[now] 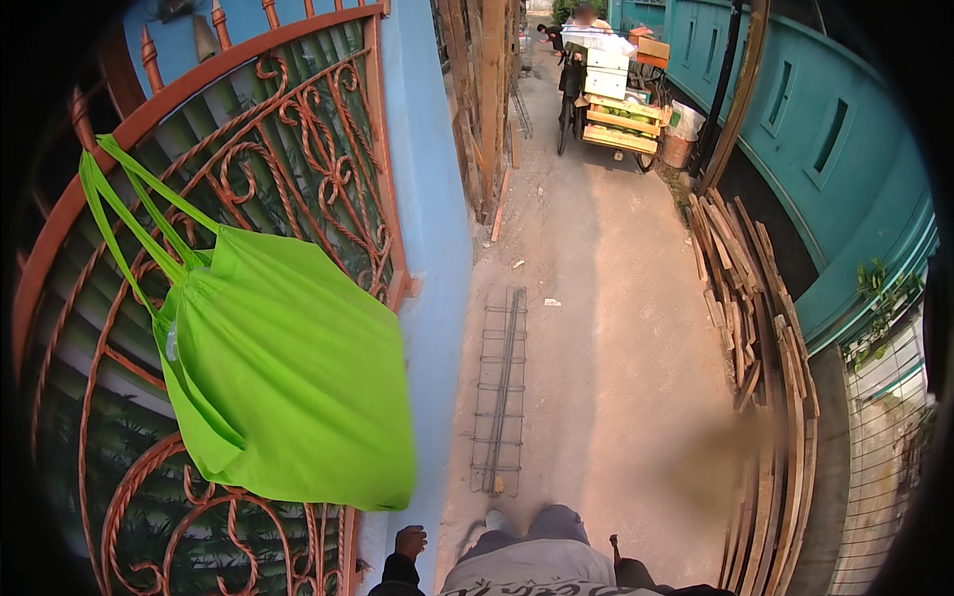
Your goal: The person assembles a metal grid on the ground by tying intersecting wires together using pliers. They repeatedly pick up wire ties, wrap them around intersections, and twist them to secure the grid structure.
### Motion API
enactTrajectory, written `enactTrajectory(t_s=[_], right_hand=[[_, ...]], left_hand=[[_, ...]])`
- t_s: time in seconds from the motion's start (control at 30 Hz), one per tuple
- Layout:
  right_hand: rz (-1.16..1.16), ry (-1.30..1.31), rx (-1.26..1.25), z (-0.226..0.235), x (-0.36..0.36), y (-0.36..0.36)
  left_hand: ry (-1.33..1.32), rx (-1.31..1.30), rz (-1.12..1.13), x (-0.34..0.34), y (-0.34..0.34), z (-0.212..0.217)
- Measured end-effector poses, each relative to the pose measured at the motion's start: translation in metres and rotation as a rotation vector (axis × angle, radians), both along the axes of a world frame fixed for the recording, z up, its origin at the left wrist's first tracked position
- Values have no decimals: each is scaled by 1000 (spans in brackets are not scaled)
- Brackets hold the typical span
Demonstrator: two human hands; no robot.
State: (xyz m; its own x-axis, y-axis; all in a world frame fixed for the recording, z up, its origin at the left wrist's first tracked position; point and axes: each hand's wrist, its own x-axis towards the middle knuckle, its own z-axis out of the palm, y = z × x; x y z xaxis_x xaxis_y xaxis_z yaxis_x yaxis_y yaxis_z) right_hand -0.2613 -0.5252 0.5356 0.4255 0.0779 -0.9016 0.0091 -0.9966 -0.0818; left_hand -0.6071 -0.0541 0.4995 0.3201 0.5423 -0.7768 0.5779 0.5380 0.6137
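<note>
Two hands sit low at our sides, our left hand [408, 542] hanging loose with fingers curled together beside the orange iron gate [328, 149], just below the green cloth bag [288, 368] hung on it, while our right hand [628, 570] is too hidden to tell.

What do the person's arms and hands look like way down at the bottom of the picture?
Only a little shows. The left hand is bare, with no glove, and a dark sleeve ends in a cuff at its wrist. On the other side, the right hand sits mostly below the picture's edge, with something thin and dark poking up by it. No rings, watches or markings can be made out.
</note>
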Motion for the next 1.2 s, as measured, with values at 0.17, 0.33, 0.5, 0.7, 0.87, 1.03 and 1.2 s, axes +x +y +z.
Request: enactTrajectory(t_s=[0.17, 0.33, 0.5, 0.7, 0.87, 1.03, 1.2], right_hand=[[-88, 17, 20, -9, -20, -6], [-209, 37, 39, -22, -39, -34], [-956, 119, 115, -51, -65, -93], [-1384, 62, 386, 6, -123, -71], [-1461, -18, 472, 25, -197, -53], [-1359, 37, 39, -42, -273, -18], [-989, -49, -65, -48, -344, 24]], left_hand=[[-45, 494, -736, -25, 7, -65], [-58, 218, -673, 6, 9, -66], [-345, -260, -58, 63, -3, -19], [-88, -258, -259, 67, 44, -12], [-53, -324, -335, 81, 95, -13], [31, -244, -496, 105, 130, 13], [80, -149, -608, 117, 140, 34]])
